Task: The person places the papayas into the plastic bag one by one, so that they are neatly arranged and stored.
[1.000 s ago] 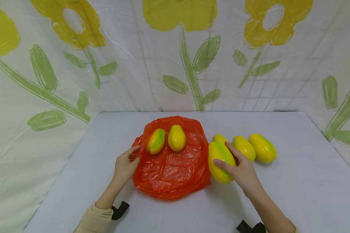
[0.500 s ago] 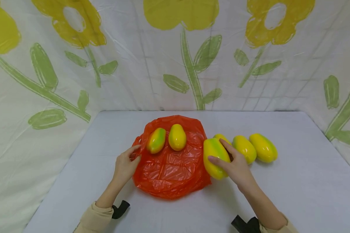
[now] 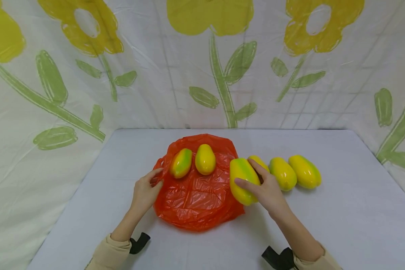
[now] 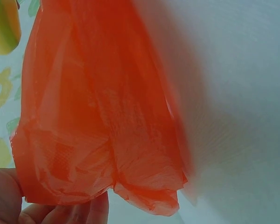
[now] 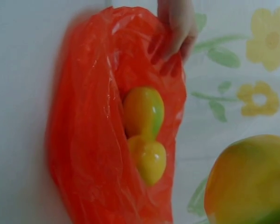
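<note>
On the table a red plastic bag [image 3: 202, 195] lies spread with its mouth open. Two yellow-green papayas [image 3: 180, 164] sit inside it near the back, close to each other in the right wrist view. My left hand [image 3: 146, 193] pinches the bag's left rim; in the left wrist view the thumb and fingers [image 4: 99, 210] are on either side of the red film [image 4: 84, 116]. With thumb and fingers around it, my right hand [image 3: 271, 195] holds a larger papaya [image 3: 242, 180] raised at the bag's right edge. Its palm side is hidden.
Right of the bag, two more papayas [image 3: 282, 173] lie on the white table [image 3: 344, 217]. Another papaya [image 3: 257, 161] is partly hidden behind the right hand. A white cloth backdrop [image 3: 148, 86] with printed flowers hangs behind the table.
My right hand has carried the held papaya leftward and slightly away from me, to the bag's right edge. The left hand and the two bagged papayas stay put.
</note>
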A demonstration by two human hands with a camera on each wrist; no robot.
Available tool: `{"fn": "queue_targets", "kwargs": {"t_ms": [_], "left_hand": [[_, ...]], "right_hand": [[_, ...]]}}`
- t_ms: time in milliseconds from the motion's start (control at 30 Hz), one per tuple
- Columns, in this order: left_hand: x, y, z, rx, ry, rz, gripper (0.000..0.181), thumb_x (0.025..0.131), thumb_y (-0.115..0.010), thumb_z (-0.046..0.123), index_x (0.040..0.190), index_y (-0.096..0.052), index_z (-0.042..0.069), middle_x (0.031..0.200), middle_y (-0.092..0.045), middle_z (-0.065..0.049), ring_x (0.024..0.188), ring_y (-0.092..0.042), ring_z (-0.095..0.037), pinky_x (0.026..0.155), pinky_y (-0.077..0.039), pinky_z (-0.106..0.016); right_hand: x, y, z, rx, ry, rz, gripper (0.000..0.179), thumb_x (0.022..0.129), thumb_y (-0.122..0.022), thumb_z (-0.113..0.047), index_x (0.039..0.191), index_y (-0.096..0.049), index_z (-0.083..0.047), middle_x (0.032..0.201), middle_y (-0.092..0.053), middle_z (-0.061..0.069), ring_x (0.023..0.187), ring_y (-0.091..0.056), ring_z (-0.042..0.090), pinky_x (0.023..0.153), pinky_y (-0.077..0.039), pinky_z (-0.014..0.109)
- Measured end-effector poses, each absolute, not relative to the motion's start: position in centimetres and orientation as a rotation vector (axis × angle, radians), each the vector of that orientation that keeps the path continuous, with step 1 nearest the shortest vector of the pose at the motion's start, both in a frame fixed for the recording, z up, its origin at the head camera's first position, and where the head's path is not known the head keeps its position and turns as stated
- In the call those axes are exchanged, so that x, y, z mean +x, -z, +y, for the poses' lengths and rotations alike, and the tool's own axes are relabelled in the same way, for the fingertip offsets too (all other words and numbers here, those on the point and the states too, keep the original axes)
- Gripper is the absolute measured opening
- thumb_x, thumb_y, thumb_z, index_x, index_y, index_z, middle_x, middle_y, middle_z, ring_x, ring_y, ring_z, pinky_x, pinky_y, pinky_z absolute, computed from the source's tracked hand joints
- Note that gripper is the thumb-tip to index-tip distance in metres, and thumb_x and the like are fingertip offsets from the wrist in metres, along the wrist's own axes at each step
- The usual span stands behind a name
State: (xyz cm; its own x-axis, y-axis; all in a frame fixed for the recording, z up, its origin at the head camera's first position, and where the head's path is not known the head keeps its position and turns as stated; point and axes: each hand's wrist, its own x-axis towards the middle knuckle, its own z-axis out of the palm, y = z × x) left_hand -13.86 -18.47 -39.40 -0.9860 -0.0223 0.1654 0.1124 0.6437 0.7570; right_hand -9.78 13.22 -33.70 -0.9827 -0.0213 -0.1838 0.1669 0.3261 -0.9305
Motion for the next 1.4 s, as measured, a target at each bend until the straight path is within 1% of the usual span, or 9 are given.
{"fn": "queue_targets", "kwargs": {"t_ms": [233, 367, 533, 667, 833, 1033, 1267, 1400], "left_hand": [[-13.8, 39.3, -18.5, -0.061, 1.266, -2.700, 0.036, 0.090, -0.058, -0.004, 0.126, -0.059, -0.006, 0.121, -0.062, -0.027, 0.104, -0.062, -0.042, 0.090, -0.052, -0.051], [-13.8, 39.2, -18.5, -0.054, 1.266, -2.702, 0.036, 0.090, -0.058, -0.004, 0.126, -0.059, -0.006, 0.121, -0.062, -0.027, 0.104, -0.062, -0.042, 0.090, -0.052, -0.051], [-13.7, 39.1, -18.5, -0.054, 1.266, -2.695, 0.036, 0.090, -0.058, -0.004, 0.126, -0.059, -0.006, 0.120, -0.062, -0.027, 0.104, -0.062, -0.042, 0.090, -0.052, -0.052], [-13.7, 39.0, -18.5, -0.048, 1.261, -2.695, 0.036, 0.089, -0.058, -0.004, 0.126, -0.059, -0.006, 0.120, -0.062, -0.027, 0.104, -0.062, -0.042, 0.090, -0.052, -0.051], [-13.7, 39.0, -18.5, -0.046, 1.270, -2.694, 0.036, 0.090, -0.058, -0.004, 0.126, -0.059, -0.006, 0.120, -0.062, -0.027, 0.104, -0.062, -0.042, 0.090, -0.052, -0.051], [-13.6, 39.0, -18.5, -0.043, 1.279, -2.695, 0.036, 0.090, -0.057, -0.004, 0.127, -0.058, -0.007, 0.121, -0.062, -0.027, 0.105, -0.062, -0.042, 0.091, -0.051, -0.051], [-13.6, 39.2, -18.5, -0.039, 1.293, -2.693, 0.037, 0.091, -0.057, -0.004, 0.127, -0.058, -0.006, 0.121, -0.062, -0.027, 0.105, -0.061, -0.042, 0.091, -0.051, -0.051], [-13.6, 39.2, -18.5, -0.039, 1.286, -2.692, 0.036, 0.090, -0.058, -0.004, 0.127, -0.059, -0.006, 0.120, -0.062, -0.027, 0.104, -0.062, -0.041, 0.090, -0.052, -0.051]], "right_hand": [[-10.6, 33.7, 12.4, 0.105, 1.751, 2.402, 0.079, 0.089, -0.068, -0.033, 0.153, -0.028, -0.010, 0.149, -0.035, 0.015, 0.123, -0.040, 0.033, 0.097, -0.047, 0.044], [-11.1, 33.8, 11.9, 0.088, 1.733, 2.402, 0.078, 0.089, -0.068, -0.032, 0.153, -0.030, -0.009, 0.145, -0.038, 0.017, 0.121, -0.041, 0.033, 0.096, -0.047, 0.044], [-12.0, 33.9, 11.4, 0.083, 1.707, 2.387, 0.077, 0.089, -0.069, -0.034, 0.152, -0.033, -0.011, 0.140, -0.044, 0.017, 0.117, -0.043, 0.032, 0.093, -0.048, 0.044], [-12.7, 33.7, 11.3, 0.046, 1.733, 2.298, 0.075, 0.089, -0.068, -0.033, 0.152, -0.033, -0.011, 0.139, -0.044, 0.016, 0.117, -0.044, 0.032, 0.092, -0.050, 0.042], [-13.9, 33.2, 11.5, 0.002, 1.793, 2.206, 0.076, 0.090, -0.067, -0.030, 0.153, -0.029, -0.011, 0.143, -0.041, 0.016, 0.117, -0.045, 0.032, 0.094, -0.050, 0.039], [-15.4, 33.0, 11.3, 0.029, 1.809, 2.191, 0.079, 0.089, -0.068, -0.031, 0.154, -0.028, -0.013, 0.146, -0.040, 0.013, 0.119, -0.046, 0.031, 0.097, -0.048, 0.040], [-17.1, 33.7, 10.9, 0.071, 1.819, 2.056, 0.075, 0.088, -0.070, -0.030, 0.151, -0.034, -0.013, 0.142, -0.042, 0.012, 0.119, -0.046, 0.030, 0.097, -0.046, 0.038], [-18.1, 34.1, 10.8, 0.113, 1.834, 2.007, 0.075, 0.087, -0.070, -0.030, 0.151, -0.034, -0.014, 0.138, -0.045, 0.011, 0.117, -0.048, 0.029, 0.098, -0.047, 0.039]]}}
